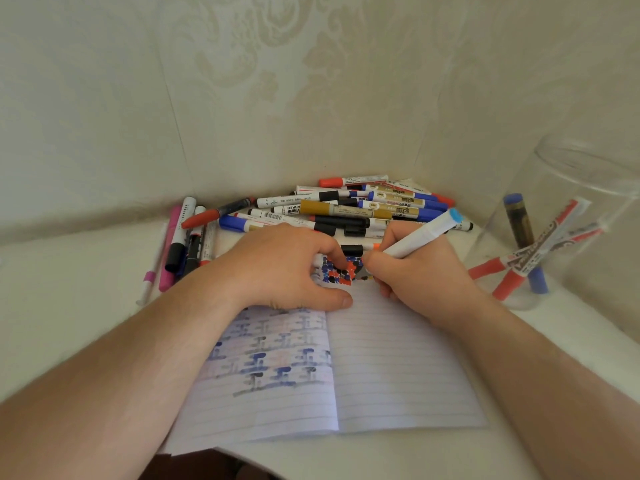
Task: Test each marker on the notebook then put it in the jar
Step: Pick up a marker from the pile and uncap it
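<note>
White-barrelled marker with light-blue end (420,233) gripped in right hand (419,282), tip down at top of lined notebook (398,368). Left hand (287,268) flat, fingers spread, pinning page beside colour blots (341,270). Marker pile (346,209) behind hands. Glass jar (568,230) right, holding red and blue markers.

White marker with a light blue end (420,233) tilted over the page, tip down, open lined notebook (398,368) lying flat with colored dabs at the top, clear glass jar (568,237) at right holding red and blue markers (530,261), big pile of markers (346,209) behind the notebook
</note>
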`<state>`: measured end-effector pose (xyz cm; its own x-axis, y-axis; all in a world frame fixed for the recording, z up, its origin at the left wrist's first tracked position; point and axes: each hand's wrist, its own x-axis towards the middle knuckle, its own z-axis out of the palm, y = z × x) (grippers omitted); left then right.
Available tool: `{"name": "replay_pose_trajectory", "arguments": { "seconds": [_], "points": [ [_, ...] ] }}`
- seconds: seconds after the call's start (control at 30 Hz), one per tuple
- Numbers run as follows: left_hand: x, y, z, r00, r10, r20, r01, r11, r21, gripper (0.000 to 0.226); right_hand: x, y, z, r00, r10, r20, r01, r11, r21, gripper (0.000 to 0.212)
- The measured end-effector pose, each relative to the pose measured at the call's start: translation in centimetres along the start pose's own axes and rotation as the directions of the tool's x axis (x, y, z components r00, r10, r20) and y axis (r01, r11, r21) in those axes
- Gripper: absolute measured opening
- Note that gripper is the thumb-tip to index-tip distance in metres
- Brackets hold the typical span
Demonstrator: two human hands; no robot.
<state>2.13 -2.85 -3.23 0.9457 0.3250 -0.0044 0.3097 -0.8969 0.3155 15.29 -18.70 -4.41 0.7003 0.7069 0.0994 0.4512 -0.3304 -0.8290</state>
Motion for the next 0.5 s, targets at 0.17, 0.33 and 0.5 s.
{"name": "replay_pose_trajectory", "arguments": {
  "seconds": [0.17,0.33,0.5],
  "points": [
    [-0.04,0.02,-0.04,1.0,0.0,0.016,0.0,1.0,0.007,0.055,-0.02,-0.01,-0.11,1.0,0.017,0.023,-0.018,1.0,0.01,0.024],
    [-0.07,0.16,-0.12,1.0,-0.005,0.024,0.005,1.0,0.005,0.054,0.01,0.08,-0.01,1.0,0.016,-0.013,-0.016,1.0,0.015,0.024],
    [-0.18,0.06,0.0,1.0,0.003,0.016,-0.003,1.0,0.008,0.058,-0.03,0.09,-0.14,1.0,-0.002,0.025,0.001,0.999,0.033,0.023]
  ]
}}
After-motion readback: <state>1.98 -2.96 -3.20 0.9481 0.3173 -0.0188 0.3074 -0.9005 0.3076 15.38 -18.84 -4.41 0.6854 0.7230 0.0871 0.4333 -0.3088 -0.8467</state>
